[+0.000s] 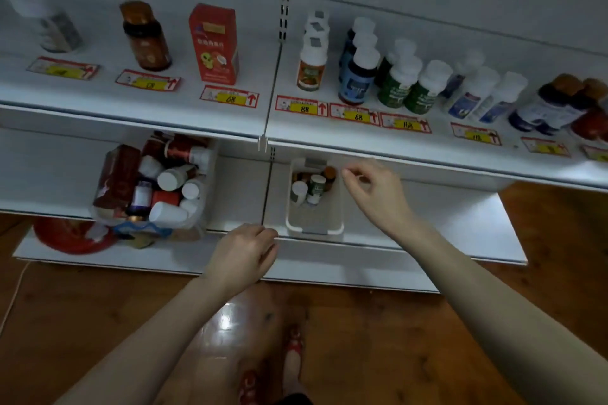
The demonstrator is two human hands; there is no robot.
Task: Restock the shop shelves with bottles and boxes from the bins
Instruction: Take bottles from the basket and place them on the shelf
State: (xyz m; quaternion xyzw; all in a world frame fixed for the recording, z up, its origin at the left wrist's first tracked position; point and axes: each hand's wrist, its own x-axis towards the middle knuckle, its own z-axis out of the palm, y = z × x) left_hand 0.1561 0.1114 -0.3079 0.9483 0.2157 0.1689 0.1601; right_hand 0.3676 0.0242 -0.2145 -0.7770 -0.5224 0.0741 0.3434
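Observation:
A small white bin sits on the lower shelf at centre with a few bottles at its far end. My right hand hovers just right of this bin, fingers loosely curled and holding nothing. My left hand hangs at the lower shelf's front edge, left of the bin, loosely curled and empty. A larger clear bin to the left is piled with several bottles and red boxes. On the upper shelf stand a brown bottle, a red box and rows of white-capped bottles.
Price tags line the upper shelf's front. A red round object and a blue item lie on the bottom shelf under the large bin. A white cord runs along the wooden floor at left. My feet stand below.

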